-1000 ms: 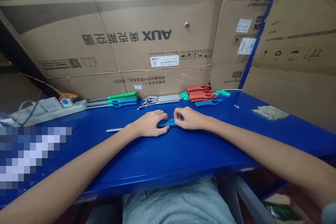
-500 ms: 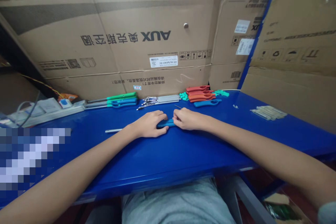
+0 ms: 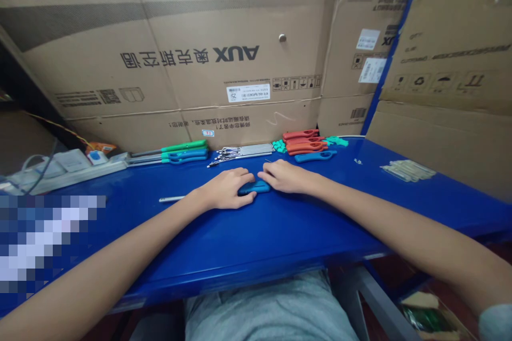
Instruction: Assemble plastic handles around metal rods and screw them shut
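Blue handle (image 3: 253, 187) | under left hand (image 3: 226, 188) | right hand (image 3: 285, 177) touching | cardboard cartons (image 3: 180, 26) behind

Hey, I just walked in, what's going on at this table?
A person has both hands on a blue plastic handle on a blue table. The left hand lies over it, and the right hand touches its right end. A thin metal rod lies left of the left hand. Green handles and orange handles lie in rows along the far edge, against a cardboard box.
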A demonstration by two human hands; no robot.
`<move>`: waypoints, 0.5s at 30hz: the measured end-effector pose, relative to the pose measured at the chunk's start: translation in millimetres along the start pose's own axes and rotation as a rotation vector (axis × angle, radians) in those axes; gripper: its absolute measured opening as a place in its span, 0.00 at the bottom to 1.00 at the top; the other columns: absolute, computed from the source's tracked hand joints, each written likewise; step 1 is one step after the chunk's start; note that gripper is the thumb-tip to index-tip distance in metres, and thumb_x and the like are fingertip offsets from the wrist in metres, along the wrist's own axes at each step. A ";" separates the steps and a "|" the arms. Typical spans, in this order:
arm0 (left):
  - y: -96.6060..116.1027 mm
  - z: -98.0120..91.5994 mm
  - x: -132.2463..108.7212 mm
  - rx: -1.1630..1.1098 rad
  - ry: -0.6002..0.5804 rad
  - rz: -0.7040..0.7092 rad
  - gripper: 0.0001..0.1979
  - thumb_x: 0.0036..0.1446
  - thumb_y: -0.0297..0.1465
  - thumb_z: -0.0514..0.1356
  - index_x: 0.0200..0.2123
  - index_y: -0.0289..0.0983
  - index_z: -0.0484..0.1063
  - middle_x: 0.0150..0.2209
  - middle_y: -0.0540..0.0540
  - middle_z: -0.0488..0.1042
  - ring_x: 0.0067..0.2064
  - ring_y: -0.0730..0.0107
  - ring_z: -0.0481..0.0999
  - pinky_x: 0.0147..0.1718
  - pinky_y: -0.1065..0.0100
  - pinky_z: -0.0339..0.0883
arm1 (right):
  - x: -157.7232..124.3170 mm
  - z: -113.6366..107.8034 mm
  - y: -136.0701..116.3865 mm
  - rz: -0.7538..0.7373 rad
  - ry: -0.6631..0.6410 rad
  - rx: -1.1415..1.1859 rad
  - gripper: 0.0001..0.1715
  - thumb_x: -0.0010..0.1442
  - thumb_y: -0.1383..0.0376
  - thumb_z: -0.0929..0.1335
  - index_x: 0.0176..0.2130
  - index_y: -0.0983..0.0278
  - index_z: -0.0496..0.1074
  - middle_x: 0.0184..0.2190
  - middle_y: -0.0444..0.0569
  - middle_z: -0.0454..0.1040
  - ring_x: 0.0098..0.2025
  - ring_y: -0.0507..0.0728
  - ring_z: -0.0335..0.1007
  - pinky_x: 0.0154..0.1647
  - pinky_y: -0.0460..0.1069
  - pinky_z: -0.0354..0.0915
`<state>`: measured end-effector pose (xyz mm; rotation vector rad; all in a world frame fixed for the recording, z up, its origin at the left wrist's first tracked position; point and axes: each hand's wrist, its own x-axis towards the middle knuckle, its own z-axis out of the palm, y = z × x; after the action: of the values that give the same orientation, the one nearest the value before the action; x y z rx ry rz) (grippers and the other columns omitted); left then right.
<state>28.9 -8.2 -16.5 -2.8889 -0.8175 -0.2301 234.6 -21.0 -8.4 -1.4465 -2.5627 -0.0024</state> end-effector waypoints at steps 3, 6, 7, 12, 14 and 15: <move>0.0 -0.4 -0.6 -0.025 -0.006 -0.015 0.16 0.60 0.40 0.52 0.43 0.33 0.69 0.38 0.41 0.71 0.39 0.61 0.72 0.40 0.63 0.66 | -2.4 -6.3 16.2 0.031 0.146 0.020 0.18 0.68 0.57 0.56 0.39 0.65 0.67 0.37 0.55 0.76 0.38 0.58 0.72 0.35 0.48 0.57; -0.5 -0.3 -1.4 -0.052 0.030 -0.001 0.18 0.60 0.39 0.53 0.49 0.34 0.67 0.43 0.40 0.71 0.44 0.59 0.71 0.46 0.61 0.65 | -7.1 -11.7 29.3 0.098 0.084 -0.061 0.13 0.62 0.59 0.64 0.42 0.66 0.66 0.39 0.56 0.75 0.40 0.60 0.71 0.34 0.48 0.58; -0.7 -0.3 -1.6 -0.052 0.046 0.012 0.20 0.60 0.39 0.53 0.52 0.34 0.65 0.45 0.40 0.71 0.46 0.59 0.70 0.47 0.60 0.64 | -8.4 -12.4 32.0 0.128 0.027 -0.084 0.14 0.61 0.59 0.65 0.43 0.66 0.66 0.40 0.58 0.74 0.40 0.61 0.71 0.33 0.49 0.58; -0.3 -0.7 -1.5 -0.015 0.010 0.097 0.22 0.62 0.36 0.50 0.58 0.38 0.63 0.46 0.39 0.70 0.47 0.57 0.69 0.48 0.57 0.64 | -8.8 -11.7 34.6 0.105 -0.116 -0.003 0.19 0.58 0.69 0.63 0.50 0.64 0.66 0.42 0.55 0.76 0.39 0.58 0.72 0.33 0.47 0.60; 1.0 -0.4 -1.0 -0.018 -0.007 0.118 0.21 0.62 0.33 0.50 0.59 0.40 0.64 0.46 0.39 0.70 0.47 0.58 0.69 0.48 0.58 0.64 | -6.5 -12.0 32.9 0.030 -0.116 0.100 0.19 0.57 0.72 0.61 0.48 0.64 0.69 0.42 0.52 0.77 0.40 0.57 0.72 0.37 0.47 0.61; 1.8 -0.2 -0.8 -0.021 -0.005 0.122 0.22 0.62 0.32 0.50 0.59 0.40 0.64 0.46 0.39 0.70 0.47 0.59 0.69 0.48 0.59 0.64 | -5.1 -12.0 32.0 0.015 -0.105 0.162 0.18 0.58 0.72 0.60 0.45 0.64 0.72 0.41 0.52 0.77 0.41 0.56 0.72 0.38 0.47 0.62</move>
<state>29.1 -10.2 -16.5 -2.9473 -0.6406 -0.2199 266.4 -9.8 -0.6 -1.4400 -2.5651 0.2845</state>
